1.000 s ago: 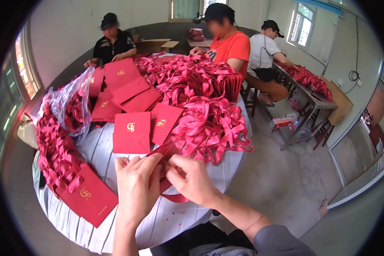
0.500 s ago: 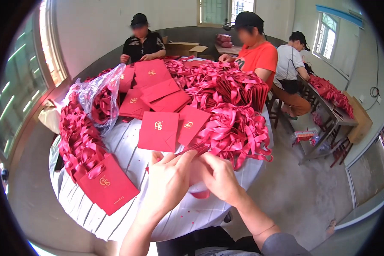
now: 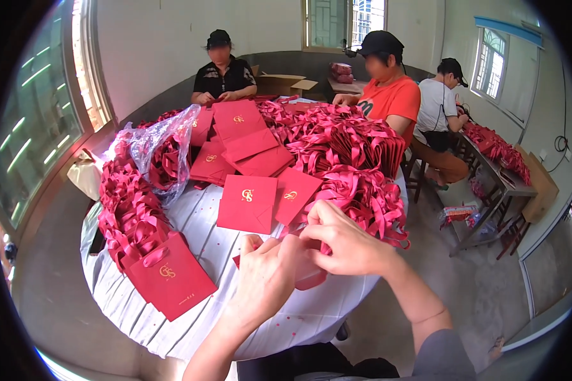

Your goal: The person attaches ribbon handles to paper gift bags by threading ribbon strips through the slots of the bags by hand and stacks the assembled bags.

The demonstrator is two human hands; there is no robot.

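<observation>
Near the front of the round table, a red paper bag (image 3: 311, 277) is mostly hidden under my hands. My left hand (image 3: 265, 273) is closed on it, with the fingers curled over its upper part. My right hand (image 3: 353, 244) pinches just above the bag, its fingertips close to those of the left. A bit of red shows between its thumb and fingers, apparently the bag's ribbon handle. Just beyond my hands lie two flat red paper bags (image 3: 246, 204) with gold emblems. Right of these is a heap of red ribbon handles (image 3: 362, 200).
A pleated white cloth (image 3: 200, 238) covers the table. Rows of ribboned bags (image 3: 130, 209) curve along the left, partly under clear plastic wrap (image 3: 187, 143). Two people sit across the table; another works at a side bench (image 3: 511, 184). An open cardboard box (image 3: 286, 82) stands behind.
My right hand has lifted and shifted right, its fingers now pinched above the bag. The head view has turned slightly, so the table sits lower and farther right.
</observation>
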